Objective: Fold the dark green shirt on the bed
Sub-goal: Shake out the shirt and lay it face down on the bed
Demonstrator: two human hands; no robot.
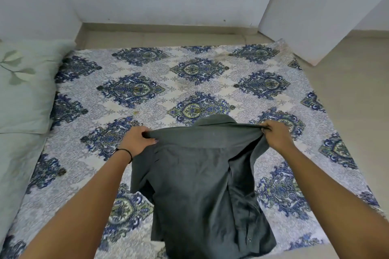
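The shoulder seams of the dark green shirt (195,185) are pinched, one in each hand: cloth is gathered between thumb and curled fingers of the left hand (137,139), and the opposite shoulder is bunched in the closed fingers of the right hand (274,134). The edge between the two grips is drawn fairly taut, with the collar (214,120) standing just beyond it. Below the hands the body of the shirt lies down the near part of the bed (147,69), its sides curled inward and its hem uneven. A thin black band (125,153) is worn on the left wrist, and a pale pillow (25,86) lies at the far left. The step in hand is judged to be spreading and squaring the shirt, no neat fold being visible yet. Next, the shirt would need to be laid flat and smoothed, so that the sides can be turned in evenly.
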